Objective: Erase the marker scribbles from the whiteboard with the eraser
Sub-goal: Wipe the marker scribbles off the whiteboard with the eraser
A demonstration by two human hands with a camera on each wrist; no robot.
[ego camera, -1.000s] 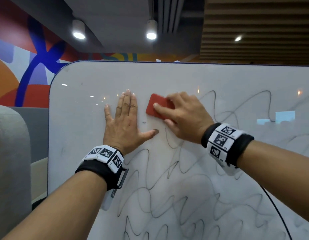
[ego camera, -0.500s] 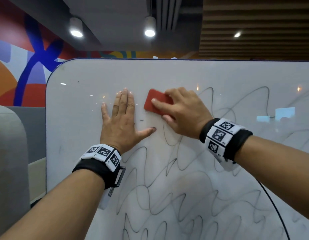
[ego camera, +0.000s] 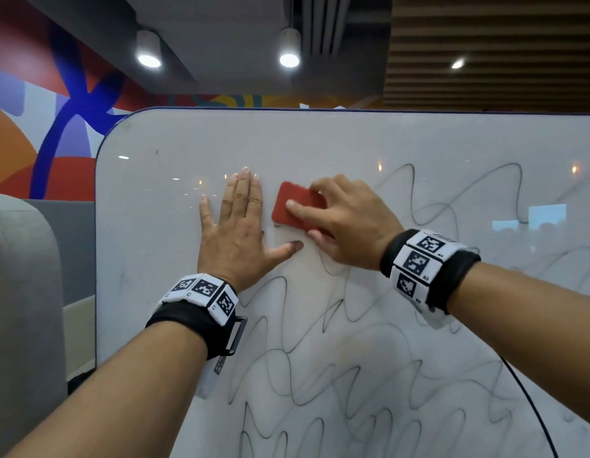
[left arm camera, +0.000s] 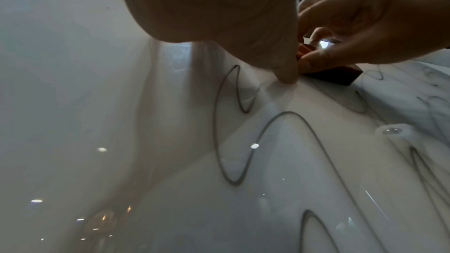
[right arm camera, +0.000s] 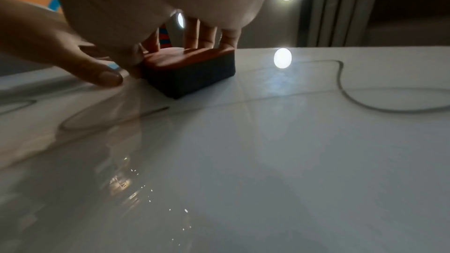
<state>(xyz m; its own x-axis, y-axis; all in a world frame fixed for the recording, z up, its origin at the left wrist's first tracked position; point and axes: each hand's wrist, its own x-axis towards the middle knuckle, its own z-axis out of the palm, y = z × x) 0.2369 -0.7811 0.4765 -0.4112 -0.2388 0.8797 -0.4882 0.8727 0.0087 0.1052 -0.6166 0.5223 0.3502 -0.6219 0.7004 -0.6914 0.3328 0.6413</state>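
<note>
A white whiteboard point(ego camera: 174, 259) stands in front of me, its rounded top left corner bare and wavy black marker scribbles point(ego camera: 336, 385) over its middle, right and lower parts. My right hand point(ego camera: 336, 219) grips a red eraser point(ego camera: 287, 206) with a dark felt underside point(right arm camera: 192, 78) and presses it flat against the board. My left hand point(ego camera: 234, 233) lies flat on the board just left of the eraser, fingers straight and pointing up, thumb point(left arm camera: 284, 72) stretched toward the eraser point(left arm camera: 336, 74). More scribbles point(left arm camera: 243, 141) run below the left hand.
A grey padded chair or partition point(ego camera: 23, 292) stands left of the board. Behind the board is a wall mural point(ego camera: 56, 127) in red, blue and orange. Ceiling lamps point(ego camera: 288, 59) reflect on the glossy board. A thin black cable point(ego camera: 531, 408) hangs at the lower right.
The right hand has slid the eraser slightly left and down, toward the left hand's fingers. The left hand stays flat on the board.
</note>
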